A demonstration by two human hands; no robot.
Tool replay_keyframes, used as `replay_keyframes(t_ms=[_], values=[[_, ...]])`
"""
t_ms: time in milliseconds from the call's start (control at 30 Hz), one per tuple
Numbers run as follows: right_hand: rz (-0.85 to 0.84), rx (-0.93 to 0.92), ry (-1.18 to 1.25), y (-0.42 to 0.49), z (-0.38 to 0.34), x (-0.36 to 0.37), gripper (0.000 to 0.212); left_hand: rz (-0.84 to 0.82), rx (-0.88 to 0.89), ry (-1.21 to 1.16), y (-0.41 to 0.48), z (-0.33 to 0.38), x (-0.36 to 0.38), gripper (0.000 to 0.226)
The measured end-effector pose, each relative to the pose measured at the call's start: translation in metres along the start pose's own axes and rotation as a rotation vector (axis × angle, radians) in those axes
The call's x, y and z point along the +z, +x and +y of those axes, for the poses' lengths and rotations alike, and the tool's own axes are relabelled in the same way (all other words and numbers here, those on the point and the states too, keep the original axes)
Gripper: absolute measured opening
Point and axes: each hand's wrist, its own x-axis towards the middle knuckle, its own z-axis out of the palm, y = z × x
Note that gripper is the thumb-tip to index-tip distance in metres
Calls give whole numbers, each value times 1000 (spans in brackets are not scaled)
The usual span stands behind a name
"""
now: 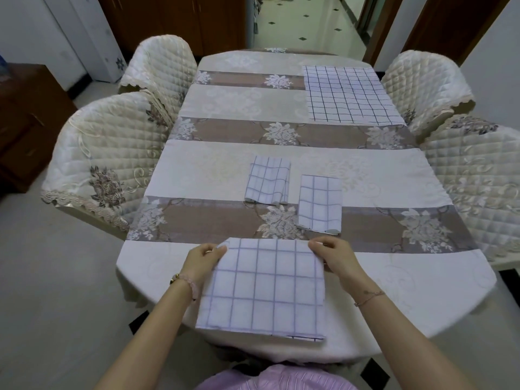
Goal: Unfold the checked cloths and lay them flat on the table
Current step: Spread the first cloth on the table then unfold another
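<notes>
The checked cloth (261, 285) hangs at lower centre of the frame, over the near edge of the desk (197, 170); it is doubled, with a second layer showing along its lower edge; the left hand (201, 261) pinches its upper left corner, fingers (221, 249) curled onto the fabric; the right hand (334, 257) pinches the upper right corner in the same way. Just above it, in the middle of the frame, a folded cloth (267, 180) lies rumpled on the desk; a second folded cloth (319, 204) lies just to its right and slightly lower, the two close but apart. Well beyond them, at upper right, an unfolded cloth (351, 94) is spread flat at the desk's far corner. The desk is covered in pale and brown floral bands; each wrist wears a bracelet (185, 280); quilted chairs (107, 159) stand along both long sides; a tiled floor (304, 21) runs off at top centre.
</notes>
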Motion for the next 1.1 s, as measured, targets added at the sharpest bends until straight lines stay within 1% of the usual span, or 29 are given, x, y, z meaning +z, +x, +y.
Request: replay_keyframes(t_ms=[133,233,367,467,533,600,633,667,700,733,767,800,867,933,967,1033,1100], values=[[84,-33,-131,10,22,3,7,-53,-47,26,-5,-19,4,23],[124,-32,-162,13,31,1,6,-56,-99,-36,-11,-29,-1,19],[184,-56,-168,15,34,-4,7,-163,-173,-114,-26,-44,-3,13],[242,-67,-157,17,36,-8,6,-220,-206,-79,-38,-50,-4,10],[238,-55,-161,18,37,-9,8,-268,-197,-37,-43,-52,-3,6],[240,-56,-203,15,36,-8,14,-309,-168,20,-46,-54,-2,21],[274,-84,-277,12,34,-7,21,-296,-149,23,-47,-53,0,23],[330,-145,-381,8,31,-6,28,-250,-129,3,-47,-53,1,20],[390,-236,-473,1,26,-5,32,-187,-116,-35,-47,-51,3,13],[424,-345,-505,-8,20,-1,33,-128,-111,-71,-46,-49,5,12],[404,-424,-469,-18,12,5,30,-80,-99,-99,-45,-45,7,13],[330,-459,-376,-31,5,13,25,-52,-84,-112,-45,-41,9,16],[76,-411,-217,-57,-7,34,19,-25,-33,-124,-46,-32,15,23],[-147,-370,-225,-77,-9,56,24,-36,1,-162,-49,-22,23,27],[-213,-357,-236,-83,-8,65,28,-41,16,-187,-51,-17,28,28],[-242,-342,-226,-90,-5,79,36,-38,41,-237,-54,-8,35,30],[-201,-352,-218,-93,-4,84,40,-21,52,-270,-56,-2,40,35]])
